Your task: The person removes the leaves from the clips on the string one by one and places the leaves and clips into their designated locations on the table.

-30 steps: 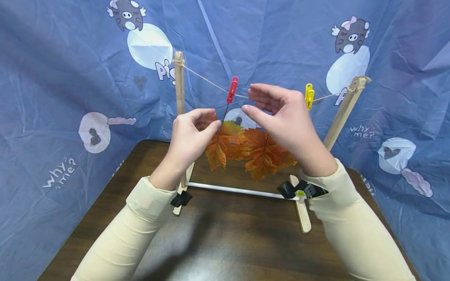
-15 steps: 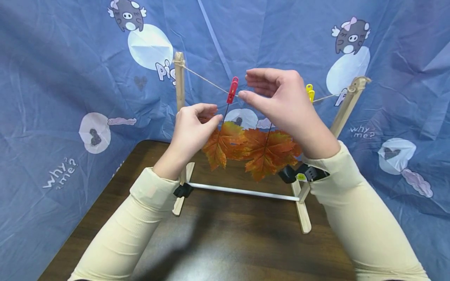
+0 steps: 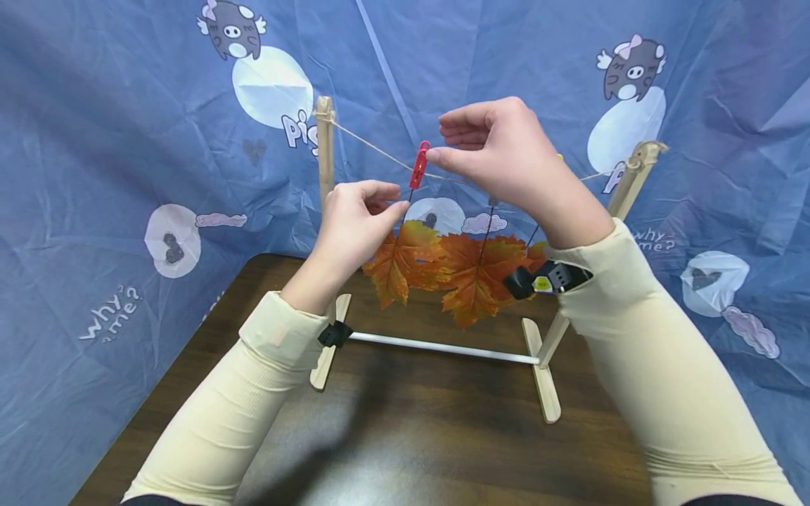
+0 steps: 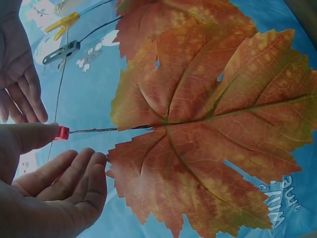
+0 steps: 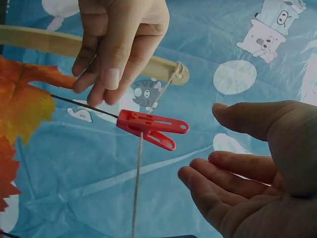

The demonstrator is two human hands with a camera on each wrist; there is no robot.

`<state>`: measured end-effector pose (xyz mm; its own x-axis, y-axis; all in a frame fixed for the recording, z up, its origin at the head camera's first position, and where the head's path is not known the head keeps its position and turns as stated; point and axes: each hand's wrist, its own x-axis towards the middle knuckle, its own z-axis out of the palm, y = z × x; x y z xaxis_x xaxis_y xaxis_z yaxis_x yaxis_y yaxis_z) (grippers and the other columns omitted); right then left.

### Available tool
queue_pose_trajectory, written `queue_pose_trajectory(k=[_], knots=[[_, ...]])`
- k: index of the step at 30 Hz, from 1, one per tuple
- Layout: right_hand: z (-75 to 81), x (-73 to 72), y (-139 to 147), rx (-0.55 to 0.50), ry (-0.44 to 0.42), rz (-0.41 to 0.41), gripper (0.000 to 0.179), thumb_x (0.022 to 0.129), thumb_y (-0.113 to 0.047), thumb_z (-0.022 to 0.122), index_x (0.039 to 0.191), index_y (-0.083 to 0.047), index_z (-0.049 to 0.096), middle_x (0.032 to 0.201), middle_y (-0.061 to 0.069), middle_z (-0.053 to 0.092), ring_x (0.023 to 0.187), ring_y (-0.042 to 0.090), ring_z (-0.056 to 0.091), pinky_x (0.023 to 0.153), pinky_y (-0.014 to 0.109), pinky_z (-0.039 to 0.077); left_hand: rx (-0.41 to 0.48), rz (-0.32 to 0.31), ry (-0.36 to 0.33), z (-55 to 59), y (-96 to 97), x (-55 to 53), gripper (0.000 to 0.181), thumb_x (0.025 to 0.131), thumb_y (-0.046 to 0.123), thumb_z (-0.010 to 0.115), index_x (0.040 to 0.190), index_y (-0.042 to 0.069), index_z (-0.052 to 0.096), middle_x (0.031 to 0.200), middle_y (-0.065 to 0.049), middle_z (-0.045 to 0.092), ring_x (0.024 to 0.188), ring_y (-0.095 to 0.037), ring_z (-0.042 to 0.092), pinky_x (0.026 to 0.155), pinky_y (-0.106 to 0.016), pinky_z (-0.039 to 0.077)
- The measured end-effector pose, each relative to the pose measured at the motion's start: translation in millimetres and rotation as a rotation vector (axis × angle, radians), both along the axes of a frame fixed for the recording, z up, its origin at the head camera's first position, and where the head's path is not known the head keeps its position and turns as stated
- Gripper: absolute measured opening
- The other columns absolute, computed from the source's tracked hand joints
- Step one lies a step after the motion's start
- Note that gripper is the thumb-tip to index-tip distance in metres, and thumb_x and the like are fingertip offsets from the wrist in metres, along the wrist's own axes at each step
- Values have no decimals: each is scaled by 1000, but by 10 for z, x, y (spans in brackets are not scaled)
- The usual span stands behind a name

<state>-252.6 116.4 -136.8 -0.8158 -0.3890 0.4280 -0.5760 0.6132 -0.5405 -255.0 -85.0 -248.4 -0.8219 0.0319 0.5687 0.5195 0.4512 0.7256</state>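
A red clothespin [image 3: 419,165] hangs on a string [image 3: 373,146] and clips the dark stem of an orange autumn leaf [image 3: 401,256]. Thumb and fingers apart, my left hand [image 3: 357,218] is beside that stem, just below the clothespin. My right hand [image 3: 506,151] is raised at the clothespin's right, its fingers relaxed; the right wrist view shows a gap between this hand and the red clothespin [image 5: 143,122]. A second leaf [image 3: 484,274] overlaps the first. In the left wrist view, a grey clothespin [image 4: 60,52] and a yellow clothespin [image 4: 62,22] sit farther along the string.
The string runs between a left wooden post [image 3: 325,144] and a right wooden post [image 3: 625,190]. A white rod [image 3: 443,347] joins their feet on the brown table [image 3: 405,436]. Behind hangs a blue printed cloth [image 3: 158,105].
My right hand has risen, and its forearm now covers most of the yellow clothespin in the head view. The left hand has shifted slightly up and right. The red clothespin stays on the string.
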Motion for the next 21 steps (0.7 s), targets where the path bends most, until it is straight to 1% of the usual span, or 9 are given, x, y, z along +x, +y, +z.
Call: queue_pose_trajectory(k=[3,9,13,18,21], knots=[[54,-23,-14,56,-15,-13,51,92,-31,78,132,-3,66,125,8,69,112,14,66,94,29,50,-15,4,2,22,12,-16,24,91,14,78,111,0,77,97,-8,76,80,-17,67,74,-32,52],[129,-94,-46,148,-77,-34,55,91,-36,78,134,-4,66,123,9,70,112,16,66,94,33,51,-38,13,-2,43,33,-57,23,91,15,78,109,0,78,96,-7,76,80,-16,67,73,-31,52],[171,-160,-69,203,-109,-29,58,89,-40,79,133,-4,67,124,8,70,115,16,64,95,35,50,-46,3,-6,46,46,-87,20,91,14,77,106,0,79,91,-6,76,78,-16,66,71,-31,52],[206,-240,-103,270,-155,-16,62,89,-43,78,136,-4,65,128,7,68,119,18,61,98,38,48,-70,-3,8,49,58,-116,16,91,11,77,102,0,80,87,-5,76,76,-16,65,70,-31,51],[209,-279,-115,303,-168,-11,60,90,-43,77,134,-4,66,127,8,68,118,20,62,97,40,49,-86,-4,2,60,71,-115,15,91,11,76,101,1,80,87,-6,76,76,-16,66,70,-32,51]])
